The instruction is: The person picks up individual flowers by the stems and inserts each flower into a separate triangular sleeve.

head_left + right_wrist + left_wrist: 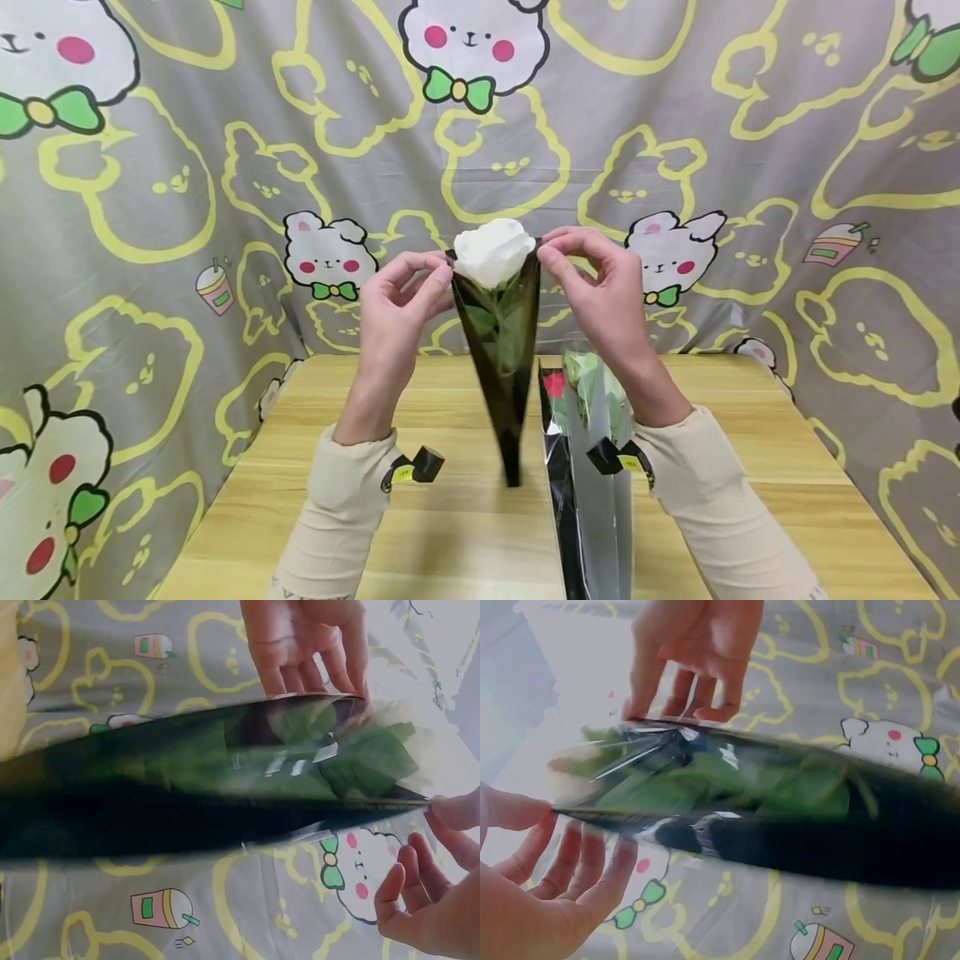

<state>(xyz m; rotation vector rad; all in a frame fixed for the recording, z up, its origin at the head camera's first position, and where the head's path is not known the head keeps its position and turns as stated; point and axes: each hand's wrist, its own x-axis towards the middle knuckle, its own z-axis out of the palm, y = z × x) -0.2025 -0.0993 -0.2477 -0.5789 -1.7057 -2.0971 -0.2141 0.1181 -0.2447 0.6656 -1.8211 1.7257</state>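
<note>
Fingers of left hand (401,287) and right hand (592,279) pinching sleeve (501,358) rim (white rose (492,250) inside), 2nd wrapped flower (588,467) on table (750,442).

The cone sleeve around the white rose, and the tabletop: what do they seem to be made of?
The cone sleeve looks like thin glossy plastic film, black at the back and clear in front: leaves show through and highlights streak it in the wrist views. Both the left hand and right hand pinch its rim. The tabletop looks like pale wood or laminate, with grain lines.

A grey cloth backdrop (675,125) printed with yellow outlines, white bears wearing green bow ties and small drink cups hangs behind a light wooden table (450,533), evenly lit.
</note>
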